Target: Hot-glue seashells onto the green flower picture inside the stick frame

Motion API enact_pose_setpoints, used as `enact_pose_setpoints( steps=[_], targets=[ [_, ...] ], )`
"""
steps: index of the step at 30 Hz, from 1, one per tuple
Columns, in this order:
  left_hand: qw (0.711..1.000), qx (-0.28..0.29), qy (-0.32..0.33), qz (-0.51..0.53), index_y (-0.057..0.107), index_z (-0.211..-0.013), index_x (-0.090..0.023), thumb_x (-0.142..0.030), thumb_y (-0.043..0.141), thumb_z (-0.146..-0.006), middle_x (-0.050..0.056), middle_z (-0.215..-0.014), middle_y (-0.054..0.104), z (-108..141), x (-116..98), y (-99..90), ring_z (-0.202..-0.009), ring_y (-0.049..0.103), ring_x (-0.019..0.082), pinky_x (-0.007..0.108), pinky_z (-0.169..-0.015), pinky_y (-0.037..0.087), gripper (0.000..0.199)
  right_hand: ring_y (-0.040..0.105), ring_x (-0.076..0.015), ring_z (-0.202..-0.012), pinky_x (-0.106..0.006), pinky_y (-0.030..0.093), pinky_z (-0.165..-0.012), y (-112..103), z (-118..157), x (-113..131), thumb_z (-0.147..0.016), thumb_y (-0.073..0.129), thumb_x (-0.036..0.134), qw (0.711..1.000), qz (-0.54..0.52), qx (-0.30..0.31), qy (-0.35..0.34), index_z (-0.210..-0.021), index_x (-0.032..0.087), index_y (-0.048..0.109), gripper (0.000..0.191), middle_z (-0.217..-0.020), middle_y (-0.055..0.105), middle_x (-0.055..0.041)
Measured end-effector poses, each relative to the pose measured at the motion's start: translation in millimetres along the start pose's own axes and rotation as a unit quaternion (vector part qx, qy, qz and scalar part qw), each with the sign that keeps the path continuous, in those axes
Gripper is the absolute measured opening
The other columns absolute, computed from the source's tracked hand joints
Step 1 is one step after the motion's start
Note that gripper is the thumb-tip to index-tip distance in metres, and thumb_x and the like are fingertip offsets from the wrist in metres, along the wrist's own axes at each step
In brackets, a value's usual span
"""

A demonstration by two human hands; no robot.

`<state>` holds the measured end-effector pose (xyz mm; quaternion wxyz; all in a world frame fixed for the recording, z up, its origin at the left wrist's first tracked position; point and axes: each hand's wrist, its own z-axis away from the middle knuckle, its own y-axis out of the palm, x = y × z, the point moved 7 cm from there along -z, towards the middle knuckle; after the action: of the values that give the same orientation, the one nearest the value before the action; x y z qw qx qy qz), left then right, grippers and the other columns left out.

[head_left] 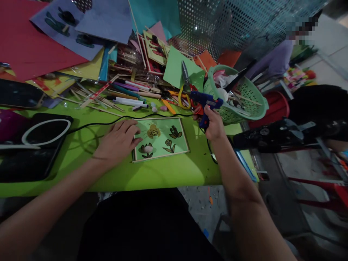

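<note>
A green card (pixel 163 139) with a thin stick frame lies on the lime-green table. Drawn flowers and a yellowish figure show on it, and a pale stone (pixel 147 149) rests at its lower left. My left hand (pixel 121 139) lies over the card's left edge, fingers spread, holding nothing. To the right of the card, my right hand (pixel 213 123) is wrapped round the handle of a blue glue gun (pixel 207 100), whose nozzle points left toward yellow-handled scissors (pixel 185 98).
Behind the card lie markers (pixel 130 101), wooden sticks and coloured paper. A green basket (pixel 258 112) stands at the back right. At the left are a black tray (pixel 35 163) and a phone (pixel 19 95). A black cord crosses behind the card. A person in purple sits at the right.
</note>
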<state>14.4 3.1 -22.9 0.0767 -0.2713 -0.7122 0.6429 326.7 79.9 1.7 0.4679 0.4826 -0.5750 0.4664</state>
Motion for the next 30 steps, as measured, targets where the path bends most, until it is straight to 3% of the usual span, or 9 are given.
enact_pose_setpoints(
  steps=[4,9,13,16,22,25,26,30],
  targets=[
    [1.0,-0.004,-0.003,0.008,0.059,-0.107,-0.018,-0.03,0.052,-0.098,0.016,-0.127,0.063,-11,2,-6.5,-0.12,0.055,0.035,0.052,-0.104,0.044,0.017,0.07,-0.0189,-0.07,-0.033,0.057,-0.065,-2,17,1,-0.079,0.07,0.068,1.0,0.009,0.016,0.013,-0.081,0.022,0.068,0.046,-0.08,0.072,-0.0025],
    [0.995,-0.028,0.03,0.092,0.063,-0.103,-0.021,-0.032,0.049,-0.099,0.01,-0.121,0.066,-12,3,-15.2,-0.117,0.057,0.03,0.046,-0.103,0.044,0.018,0.071,-0.0209,-0.074,-0.034,0.056,-0.063,3,32,10,-0.079,0.072,0.066,0.998,0.017,0.049,0.023,-0.084,0.023,0.069,0.044,-0.088,0.073,-0.0056],
    [0.991,-0.043,0.039,0.118,0.066,-0.103,-0.021,-0.033,0.051,-0.1,0.008,-0.117,0.069,-17,-2,-21.0,-0.116,0.059,0.029,0.044,-0.101,0.043,0.019,0.07,-0.0222,-0.07,-0.036,0.052,-0.057,3,38,12,-0.081,0.071,0.06,0.998,0.005,0.055,0.031,-0.087,0.024,0.072,0.037,-0.089,0.074,-0.0067],
    [0.989,-0.064,0.017,0.129,0.066,-0.1,-0.019,-0.028,0.052,-0.098,0.007,-0.108,0.071,-36,2,-24.9,-0.108,0.062,0.026,0.041,-0.097,0.045,0.017,0.066,-0.0207,-0.064,-0.036,0.05,-0.055,-1,38,10,-0.083,0.072,0.052,0.998,-0.013,0.053,0.023,-0.087,0.025,0.075,0.027,-0.089,0.075,-0.0058],
    [0.983,-0.12,-0.008,0.142,0.068,-0.096,-0.015,-0.028,0.05,-0.097,0.01,-0.096,0.072,-75,7,-34.5,-0.098,0.062,0.027,0.04,-0.086,0.047,0.022,0.056,-0.0136,-0.055,-0.031,0.044,-0.052,-6,38,9,-0.084,0.074,0.049,0.998,-0.036,0.021,0.05,-0.087,0.024,0.075,0.026,-0.086,0.073,-0.0032],
    [0.984,-0.111,0.022,0.14,0.068,-0.096,-0.014,-0.031,0.047,-0.1,0.011,-0.098,0.072,-76,5,-32.8,-0.098,0.062,0.028,0.04,-0.084,0.047,0.027,0.055,-0.0118,-0.057,-0.029,0.043,-0.055,-17,42,8,-0.083,0.073,0.048,0.997,-0.023,-0.019,0.07,-0.091,0.024,0.074,0.026,-0.091,0.073,-0.0023],
    [0.987,-0.083,0.034,0.134,0.067,-0.1,-0.014,-0.031,0.045,-0.101,0.011,-0.101,0.072,-74,6,-28.7,-0.099,0.061,0.027,0.039,-0.084,0.046,0.027,0.055,-0.0113,-0.058,-0.029,0.043,-0.056,-22,45,6,-0.083,0.073,0.047,0.996,-0.014,-0.031,0.078,-0.091,0.024,0.074,0.025,-0.092,0.073,-0.0019],
    [0.99,-0.06,0.015,0.127,0.067,-0.1,-0.018,-0.034,0.049,-0.101,0.008,-0.1,0.072,-65,22,-24.3,-0.096,0.062,0.026,0.037,-0.08,0.045,0.024,0.054,-0.0112,-0.061,-0.028,0.043,-0.059,-44,66,-6,-0.081,0.075,0.044,0.989,0.024,-0.067,0.126,-0.094,0.022,0.074,0.025,-0.09,0.073,-0.0014]
  ],
)
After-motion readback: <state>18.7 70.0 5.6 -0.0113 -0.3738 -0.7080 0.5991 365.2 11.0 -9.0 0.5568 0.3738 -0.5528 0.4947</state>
